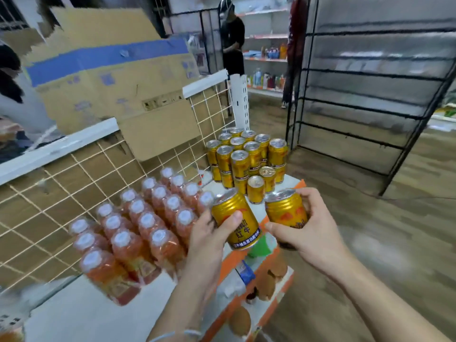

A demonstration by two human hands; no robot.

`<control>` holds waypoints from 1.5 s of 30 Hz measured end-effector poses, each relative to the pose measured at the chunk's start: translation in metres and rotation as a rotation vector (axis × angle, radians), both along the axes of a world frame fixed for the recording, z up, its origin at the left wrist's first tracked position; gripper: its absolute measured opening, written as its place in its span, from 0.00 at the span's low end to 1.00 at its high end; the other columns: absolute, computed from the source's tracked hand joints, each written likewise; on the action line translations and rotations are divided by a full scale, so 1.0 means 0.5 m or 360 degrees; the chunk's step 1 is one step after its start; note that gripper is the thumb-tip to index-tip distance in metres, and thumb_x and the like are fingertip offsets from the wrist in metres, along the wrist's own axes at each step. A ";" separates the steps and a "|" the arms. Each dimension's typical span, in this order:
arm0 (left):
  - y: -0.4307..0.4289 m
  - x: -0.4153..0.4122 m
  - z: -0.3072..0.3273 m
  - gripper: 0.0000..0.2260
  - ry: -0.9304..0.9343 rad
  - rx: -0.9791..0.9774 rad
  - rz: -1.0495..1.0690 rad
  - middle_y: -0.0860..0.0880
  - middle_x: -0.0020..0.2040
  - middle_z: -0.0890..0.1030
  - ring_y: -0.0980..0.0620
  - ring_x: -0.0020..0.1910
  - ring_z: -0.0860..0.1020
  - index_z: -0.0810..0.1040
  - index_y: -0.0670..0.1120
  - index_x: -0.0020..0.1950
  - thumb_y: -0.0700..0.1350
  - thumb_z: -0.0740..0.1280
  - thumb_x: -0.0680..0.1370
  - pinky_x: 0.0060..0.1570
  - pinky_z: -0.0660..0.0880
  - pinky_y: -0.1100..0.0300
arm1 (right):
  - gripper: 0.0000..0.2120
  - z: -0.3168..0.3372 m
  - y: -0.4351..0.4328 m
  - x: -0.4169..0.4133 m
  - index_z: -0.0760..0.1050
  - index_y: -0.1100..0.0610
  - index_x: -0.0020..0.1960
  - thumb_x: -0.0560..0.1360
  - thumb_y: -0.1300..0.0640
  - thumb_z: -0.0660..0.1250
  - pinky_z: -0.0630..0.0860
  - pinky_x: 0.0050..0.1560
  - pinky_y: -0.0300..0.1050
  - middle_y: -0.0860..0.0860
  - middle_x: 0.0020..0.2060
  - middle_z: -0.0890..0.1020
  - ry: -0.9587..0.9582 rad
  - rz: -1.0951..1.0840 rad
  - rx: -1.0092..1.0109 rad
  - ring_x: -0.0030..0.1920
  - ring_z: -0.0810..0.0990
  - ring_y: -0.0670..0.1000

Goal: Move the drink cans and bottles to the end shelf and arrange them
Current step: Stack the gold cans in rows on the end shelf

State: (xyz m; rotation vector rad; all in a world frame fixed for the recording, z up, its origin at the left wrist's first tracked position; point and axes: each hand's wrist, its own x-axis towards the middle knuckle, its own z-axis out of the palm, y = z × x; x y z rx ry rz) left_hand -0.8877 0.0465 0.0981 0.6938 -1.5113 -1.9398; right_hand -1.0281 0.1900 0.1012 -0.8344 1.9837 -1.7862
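Observation:
My left hand (209,239) grips a gold drink can (234,218), tilted to the left, above the white shelf (81,314). My right hand (306,230) holds a second gold can (286,209) just to its right, over the shelf's orange front edge. Beyond both hands, a stack of gold cans (246,156) stands two layers high at the shelf's far end, with two single cans in front of it. Several orange drink bottles with white caps (138,225) stand in rows to the left, against the wire grid back.
The wire grid panel (61,193) backs the shelf, with cardboard boxes (111,70) behind it. A lower shelf (259,287) holds small packaged goods. An empty black metal rack (370,95) stands on the right across the wooden floor. A person in black (233,43) stands far back.

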 end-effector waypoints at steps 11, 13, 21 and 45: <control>0.021 -0.213 -0.020 0.22 -0.0234 -0.0190 0.0227 0.55 0.56 0.86 0.58 0.56 0.84 0.78 0.49 0.64 0.37 0.77 0.71 0.52 0.79 0.65 | 0.29 -0.068 -0.032 -0.279 0.70 0.50 0.59 0.66 0.64 0.82 0.80 0.44 0.39 0.43 0.49 0.84 -0.0213 0.0316 0.0049 0.47 0.85 0.44; 0.002 -0.234 -0.035 0.23 -0.0287 -0.0235 0.0215 0.54 0.57 0.86 0.57 0.57 0.84 0.79 0.48 0.64 0.35 0.77 0.72 0.53 0.79 0.65 | 0.30 -0.088 -0.052 -0.306 0.71 0.50 0.60 0.66 0.66 0.82 0.80 0.43 0.38 0.43 0.49 0.85 -0.0264 0.0282 0.0066 0.47 0.85 0.44; -0.090 -0.326 -0.089 0.26 -0.0438 -0.0369 0.0194 0.58 0.60 0.84 0.57 0.61 0.80 0.79 0.54 0.66 0.42 0.81 0.71 0.58 0.79 0.57 | 0.30 -0.120 -0.133 -0.416 0.77 0.41 0.59 0.63 0.59 0.85 0.82 0.56 0.56 0.46 0.56 0.83 -0.0140 0.0172 0.0200 0.56 0.83 0.48; -0.124 -0.486 -0.160 0.27 -0.0534 -0.0218 0.0715 0.60 0.59 0.83 0.62 0.58 0.80 0.77 0.51 0.68 0.38 0.80 0.71 0.59 0.80 0.59 | 0.36 -0.218 -0.293 -0.493 0.66 0.39 0.70 0.68 0.48 0.80 0.77 0.64 0.60 0.42 0.68 0.73 0.0172 0.0175 0.0472 0.69 0.74 0.50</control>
